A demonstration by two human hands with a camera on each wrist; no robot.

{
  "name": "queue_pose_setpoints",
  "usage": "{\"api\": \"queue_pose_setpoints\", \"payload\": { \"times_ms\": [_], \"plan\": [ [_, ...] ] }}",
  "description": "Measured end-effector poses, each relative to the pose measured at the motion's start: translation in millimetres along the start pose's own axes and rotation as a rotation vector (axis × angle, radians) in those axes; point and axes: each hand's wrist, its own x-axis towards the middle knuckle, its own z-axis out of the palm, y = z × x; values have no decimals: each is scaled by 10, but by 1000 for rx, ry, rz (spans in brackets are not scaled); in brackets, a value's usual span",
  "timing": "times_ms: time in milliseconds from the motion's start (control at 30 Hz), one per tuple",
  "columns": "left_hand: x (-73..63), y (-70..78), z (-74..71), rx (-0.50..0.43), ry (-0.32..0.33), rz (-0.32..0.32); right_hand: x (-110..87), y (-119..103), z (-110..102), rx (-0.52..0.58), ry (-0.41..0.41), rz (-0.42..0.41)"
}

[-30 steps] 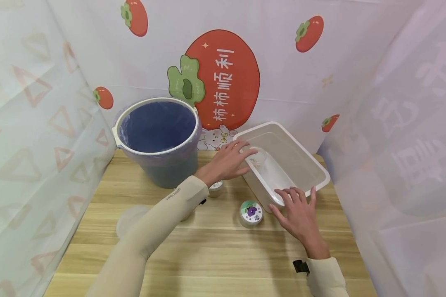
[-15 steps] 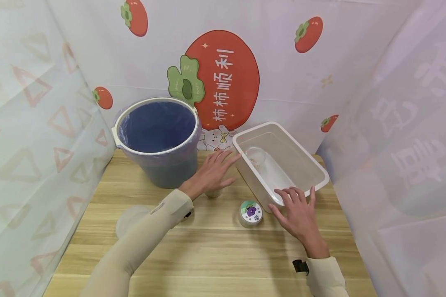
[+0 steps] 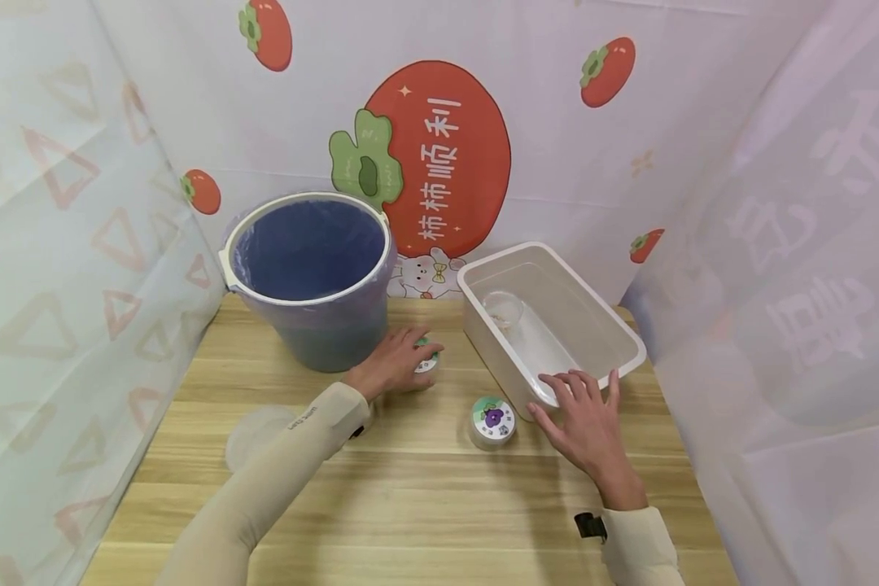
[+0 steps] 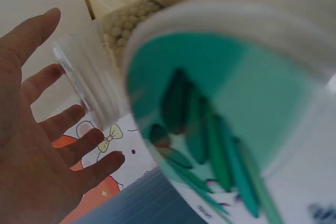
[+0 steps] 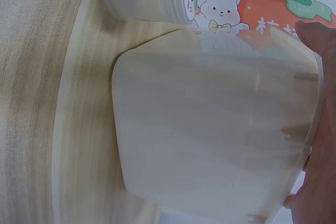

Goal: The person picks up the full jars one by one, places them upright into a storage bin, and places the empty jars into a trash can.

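In the head view my left hand [image 3: 395, 358] is at a small round jar [image 3: 426, 356] with a green-and-white lid, fingers spread round its top. The left wrist view has beige beads [image 4: 126, 27] inside this clear jar, fingertips right at the lid's edge. Close to that camera looms a second jar's green-patterned lid [image 4: 226, 108]; my left arm hides that jar in the head view. My right hand [image 3: 586, 427] holds the near rim of a white plastic bin [image 3: 593, 285], fingers hooked over it and thumb outside. A clear cup [image 3: 503, 311] with small bits lies inside the bin.
A third jar [image 3: 493, 422] with a purple fruit picture on its lid stands left of the bin. At the back left is a blue bucket [image 3: 337, 334] with a bag liner. A translucent round lid [image 3: 252, 435] lies on the wooden table [image 3: 410, 521], partly behind my left sleeve.
My left hand has left the bin's left rim and moved left and down to the green-and-white-lidded jar. My right hand and the bin have stayed in place.
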Motion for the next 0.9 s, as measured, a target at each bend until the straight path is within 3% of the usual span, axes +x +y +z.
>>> {"api": "queue_pose_setpoints", "payload": {
  "times_ms": [133,400,900],
  "plan": [
    [-2,-29,37,-34,-30,-23,9,10,15,-5,21,-9],
    [15,-62,98,-121,-17,-36,8,1,28,-4,15,-4],
    [12,-66,99,-102,8,-30,2,-7,20,-1,19,2]
  ]
}}
